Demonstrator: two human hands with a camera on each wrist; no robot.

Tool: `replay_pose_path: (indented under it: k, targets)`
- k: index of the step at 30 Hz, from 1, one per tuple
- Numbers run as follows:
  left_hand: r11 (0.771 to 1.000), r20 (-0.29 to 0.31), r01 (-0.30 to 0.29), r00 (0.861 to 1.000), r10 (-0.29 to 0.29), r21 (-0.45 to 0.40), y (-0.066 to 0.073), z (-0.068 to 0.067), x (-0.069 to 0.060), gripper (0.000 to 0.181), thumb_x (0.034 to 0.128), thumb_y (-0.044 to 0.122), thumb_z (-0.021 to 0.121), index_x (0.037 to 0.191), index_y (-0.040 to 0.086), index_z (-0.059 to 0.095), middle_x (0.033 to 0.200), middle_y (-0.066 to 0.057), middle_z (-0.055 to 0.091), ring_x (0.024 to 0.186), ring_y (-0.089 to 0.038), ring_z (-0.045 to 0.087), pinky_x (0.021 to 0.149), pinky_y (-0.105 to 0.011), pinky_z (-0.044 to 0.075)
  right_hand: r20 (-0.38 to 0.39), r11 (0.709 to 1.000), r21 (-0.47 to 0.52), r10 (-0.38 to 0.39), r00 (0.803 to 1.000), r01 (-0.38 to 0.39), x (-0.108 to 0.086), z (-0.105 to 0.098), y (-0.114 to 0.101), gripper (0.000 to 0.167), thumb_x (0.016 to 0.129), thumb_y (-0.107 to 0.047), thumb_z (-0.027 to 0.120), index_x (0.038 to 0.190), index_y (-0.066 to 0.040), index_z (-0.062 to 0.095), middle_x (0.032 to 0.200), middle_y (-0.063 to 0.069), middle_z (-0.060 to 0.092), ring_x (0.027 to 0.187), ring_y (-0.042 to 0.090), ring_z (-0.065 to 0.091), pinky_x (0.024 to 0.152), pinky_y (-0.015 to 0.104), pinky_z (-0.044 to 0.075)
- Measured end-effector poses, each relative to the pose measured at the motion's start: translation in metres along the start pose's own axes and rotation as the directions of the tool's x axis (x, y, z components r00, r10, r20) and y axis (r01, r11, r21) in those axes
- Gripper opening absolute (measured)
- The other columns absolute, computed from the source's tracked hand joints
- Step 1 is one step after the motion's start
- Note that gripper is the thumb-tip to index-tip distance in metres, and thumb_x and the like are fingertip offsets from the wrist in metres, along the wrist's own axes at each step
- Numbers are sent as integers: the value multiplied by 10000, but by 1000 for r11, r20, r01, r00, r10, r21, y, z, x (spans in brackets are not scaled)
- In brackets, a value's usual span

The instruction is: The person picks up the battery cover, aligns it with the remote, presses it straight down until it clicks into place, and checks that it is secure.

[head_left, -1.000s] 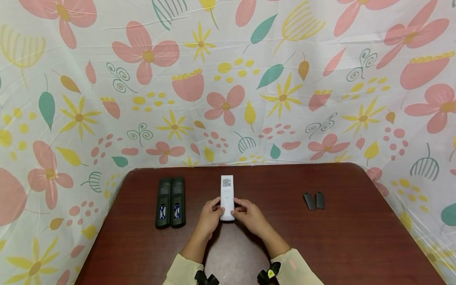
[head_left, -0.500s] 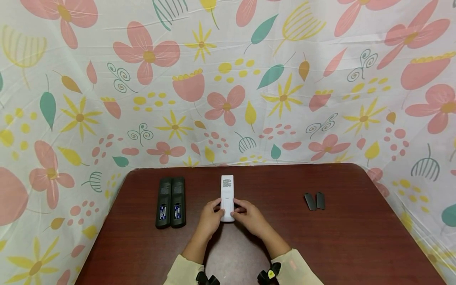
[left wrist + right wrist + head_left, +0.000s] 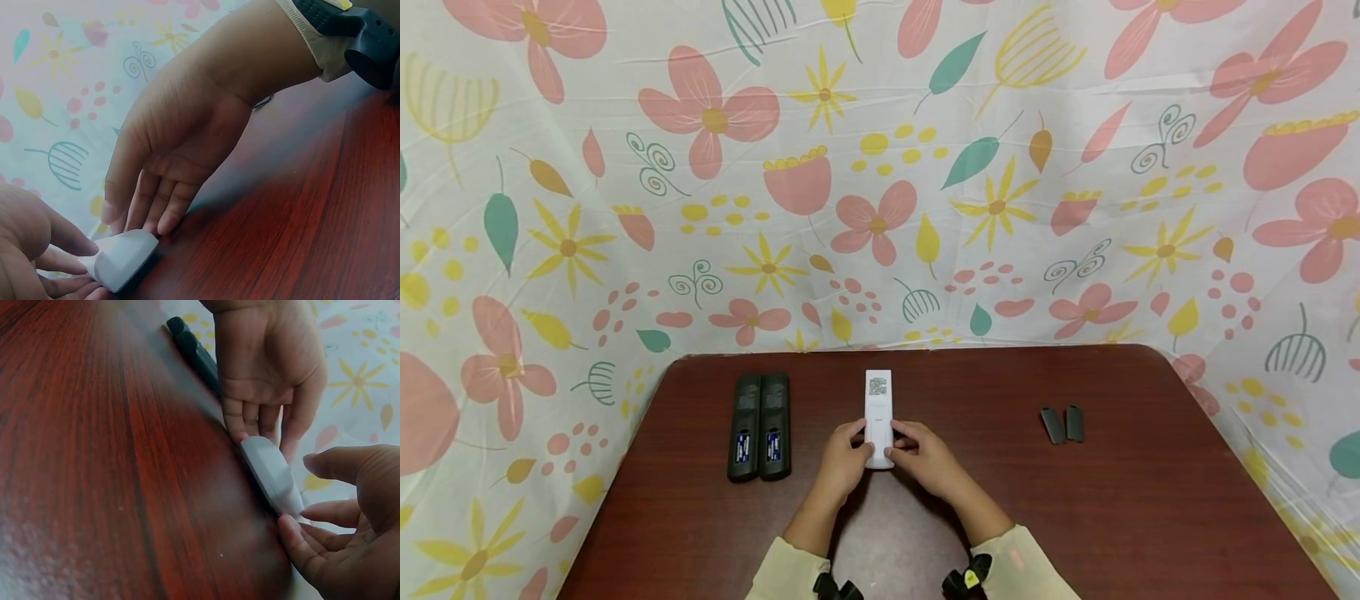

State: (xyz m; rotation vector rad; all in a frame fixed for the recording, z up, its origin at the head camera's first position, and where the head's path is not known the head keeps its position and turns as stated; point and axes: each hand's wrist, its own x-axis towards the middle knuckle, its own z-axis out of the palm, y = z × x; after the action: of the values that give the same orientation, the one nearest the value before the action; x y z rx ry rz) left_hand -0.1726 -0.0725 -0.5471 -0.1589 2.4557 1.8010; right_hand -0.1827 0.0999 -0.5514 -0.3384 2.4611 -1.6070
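The left hand [image 3: 844, 454] and right hand [image 3: 925, 457] hold the white remote [image 3: 878, 408] by its opposite long edges, thumbs at the end nearer the person. The remote lies back face up over the counter [image 3: 1112, 517], between the dark remotes [image 3: 746, 412] and the loose covers [image 3: 1074, 422]. Thumb pressure cannot be told. Recommended: balance both edge grips; direct thumb force lengthwise to avoid twisting.
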Motion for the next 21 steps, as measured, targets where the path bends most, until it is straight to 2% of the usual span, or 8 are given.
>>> replay_pose_path:
  k: [21]
  targets:
    - [1000,-9,-11,1000,11,-2,0,-1,0,473,920,22,608,1378,-85,558,1424,-243,522,1246,-385,553,968,-466,524,-9,1000,4,3,1000,-3,0,1,1,529,913,-119,734,1384,55,569,1392,192,565,1117,316,647,832,280,559]
